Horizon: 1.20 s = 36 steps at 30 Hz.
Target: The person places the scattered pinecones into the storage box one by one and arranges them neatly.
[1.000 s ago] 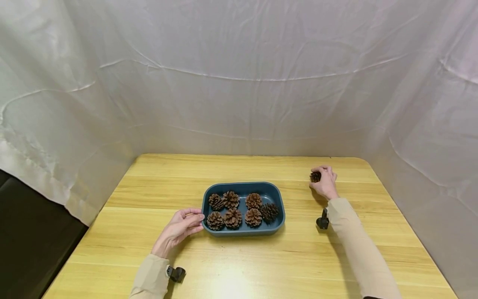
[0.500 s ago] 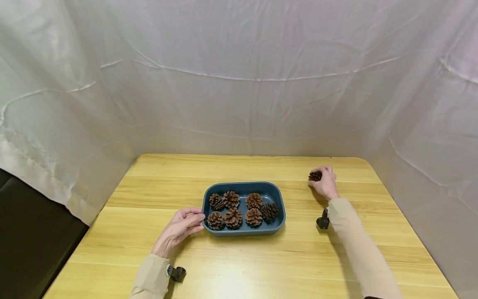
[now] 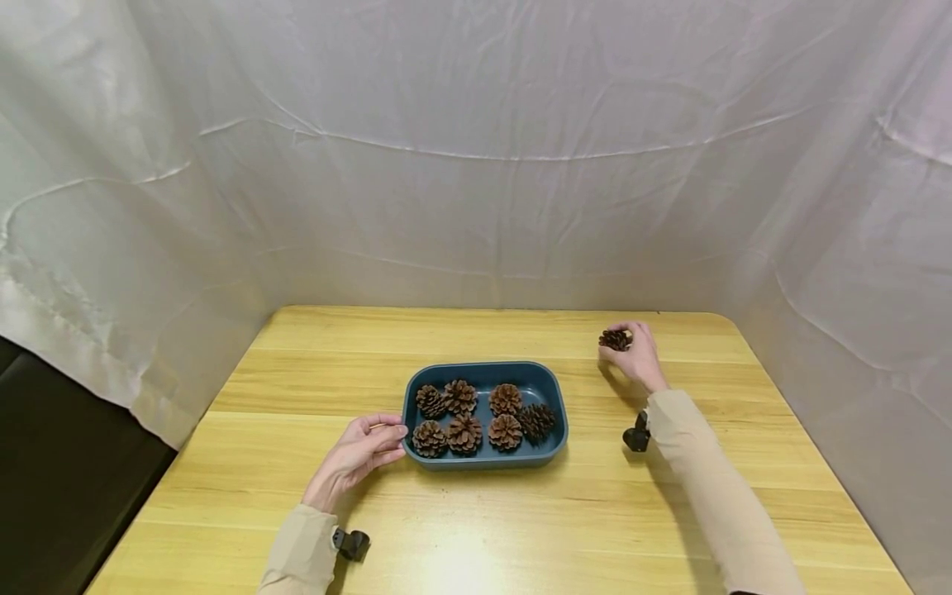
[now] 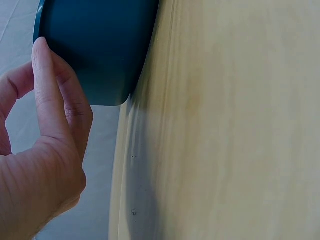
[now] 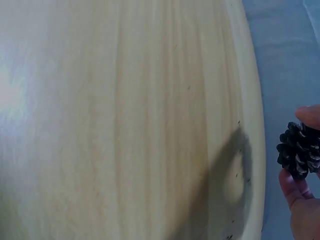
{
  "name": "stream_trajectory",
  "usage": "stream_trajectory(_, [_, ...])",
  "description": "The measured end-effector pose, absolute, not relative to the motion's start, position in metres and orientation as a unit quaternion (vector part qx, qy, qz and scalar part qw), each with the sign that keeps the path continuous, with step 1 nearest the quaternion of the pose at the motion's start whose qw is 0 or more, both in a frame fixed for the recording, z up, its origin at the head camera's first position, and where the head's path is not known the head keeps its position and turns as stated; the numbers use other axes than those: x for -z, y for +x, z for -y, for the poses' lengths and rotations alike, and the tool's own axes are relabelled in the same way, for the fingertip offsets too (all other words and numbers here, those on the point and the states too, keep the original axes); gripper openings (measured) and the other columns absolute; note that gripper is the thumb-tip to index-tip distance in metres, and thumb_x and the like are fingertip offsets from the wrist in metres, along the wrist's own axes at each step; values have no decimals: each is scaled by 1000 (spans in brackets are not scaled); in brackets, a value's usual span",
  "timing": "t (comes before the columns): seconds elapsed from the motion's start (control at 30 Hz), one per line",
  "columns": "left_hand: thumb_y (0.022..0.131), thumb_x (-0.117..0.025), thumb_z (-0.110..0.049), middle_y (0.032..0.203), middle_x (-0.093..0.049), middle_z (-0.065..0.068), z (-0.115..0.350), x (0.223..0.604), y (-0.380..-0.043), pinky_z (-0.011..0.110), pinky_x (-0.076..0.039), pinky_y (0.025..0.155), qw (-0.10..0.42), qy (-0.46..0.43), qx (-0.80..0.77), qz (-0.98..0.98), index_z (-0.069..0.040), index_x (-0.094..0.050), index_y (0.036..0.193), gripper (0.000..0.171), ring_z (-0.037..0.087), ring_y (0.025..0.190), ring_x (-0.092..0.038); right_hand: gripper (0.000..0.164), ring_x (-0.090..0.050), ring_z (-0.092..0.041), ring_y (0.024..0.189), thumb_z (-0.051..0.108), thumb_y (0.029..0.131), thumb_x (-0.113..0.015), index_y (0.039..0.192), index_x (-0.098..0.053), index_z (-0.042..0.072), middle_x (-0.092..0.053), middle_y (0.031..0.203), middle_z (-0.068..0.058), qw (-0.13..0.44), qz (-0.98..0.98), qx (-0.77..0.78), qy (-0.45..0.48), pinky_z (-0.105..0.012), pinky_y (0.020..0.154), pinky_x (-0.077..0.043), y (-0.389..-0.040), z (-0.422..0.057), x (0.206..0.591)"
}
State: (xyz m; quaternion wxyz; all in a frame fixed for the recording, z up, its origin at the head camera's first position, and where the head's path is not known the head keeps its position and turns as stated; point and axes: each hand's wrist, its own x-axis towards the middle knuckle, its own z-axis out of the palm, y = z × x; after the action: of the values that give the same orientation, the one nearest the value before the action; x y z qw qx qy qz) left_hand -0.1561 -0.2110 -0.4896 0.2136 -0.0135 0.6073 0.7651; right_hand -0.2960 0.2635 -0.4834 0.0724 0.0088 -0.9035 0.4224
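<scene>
My right hand point(image 3: 635, 357) holds a dark brown pine cone point(image 3: 614, 340) between thumb and fingers over the right rear of the table. In the right wrist view this pine cone point(image 5: 300, 150) is gripped at the right edge, its scales spread, with the hand's shadow on the wood. My left hand point(image 3: 362, 453) pinches the left end of a dark blue rectangular tray point(image 3: 487, 464), thumb at the rim. The left wrist view shows the thumb of the left hand point(image 4: 47, 145) against the tray's wall point(image 4: 100, 55). Several pine cones point(image 3: 464, 434) lie inside the tray in two groups.
The light wooden table point(image 3: 476, 529) carries the tray near its middle. Pale cloth point(image 3: 491, 165) hangs behind and along both sides. A dark surface point(image 3: 67, 479) lies beyond the table's left edge. Small specks dot the wood near the right hand's shadow.
My right hand, with the pine cone in its grip, has shifted left and slightly up or away from the rear right spot. The left hand and the tray have stayed in place.
</scene>
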Motion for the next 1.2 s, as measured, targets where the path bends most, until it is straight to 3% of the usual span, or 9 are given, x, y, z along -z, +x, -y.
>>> stream_trajectory(0.2, [100, -55, -1, 94, -63, -3, 211, 491, -157, 18, -62, 76, 213, -9, -767, -605, 5, -48, 122, 24, 6, 78, -66, 48, -45, -47, 124, 17, 90, -72, 130, -53, -1, -39, 143, -30, 86, 894, -439, 21, -60, 106, -47, -297, -255, 478])
stream_trajectory(0.3, [100, -55, -1, 93, -64, -4, 211, 492, -157, 18, -62, 76, 212, -9, -764, -609, 6, -47, 123, 25, 5, 78, -66, 46, -52, -39, 112, 19, 91, -73, 129, -55, 0, -43, 138, -27, 98, 890, -445, 28, -42, 94, -53, -297, -251, 477])
stream_trajectory(0.4, [100, -56, -1, 93, -64, -4, 211, 492, -157, 18, -62, 76, 211, -14, -762, -612, 7, -47, 124, 26, 5, 78, -66, 45, -56, -32, 100, 22, 91, -74, 127, -56, 1, -48, 133, -24, 108, 884, -454, 38, -22, 82, -48, -297, -246, 474])
stream_trajectory(0.5, [100, -56, -1, 93, -64, -5, 211, 493, -157, 18, -62, 76, 212, -14, -761, -613, 7, -46, 124, 27, 5, 78, -66, 45, -60, -29, 95, 24, 91, -75, 126, -57, 2, -53, 129, -22, 115, 878, -463, 48, -11, 75, -46, -296, -241, 472])
stream_trajectory(0.67, [101, -56, -2, 93, -64, -5, 211, 492, -156, 18, -62, 76, 214, -9, -764, -609, 6, -47, 124, 26, 5, 79, -66, 47, -65, -31, 96, 33, 92, -73, 126, -57, 5, -57, 126, -19, 98, 876, -469, 54, -13, 73, -50, -295, -235, 467])
stream_trajectory(0.93, [99, -61, -7, 94, -66, -5, 213, 494, -157, 18, -62, 77, 213, 12, -770, -602, 3, -49, 120, 27, 5, 79, -67, 49, -66, 0, 76, 38, 92, -73, 123, -56, 5, -58, 126, -21, 45, 851, -521, 53, -16, 66, -54, -291, -228, 457])
stream_trajectory(1.2, [96, -67, -10, 95, -66, -4, 213, 495, -157, 19, -62, 78, 213, 14, -771, -600, 1, -52, 118, 30, 5, 80, -67, 41, -71, -3, 74, 27, 93, -72, 123, -59, 1, -58, 117, -19, 40, 829, -548, 105, -23, 66, -62, -289, -217, 452])
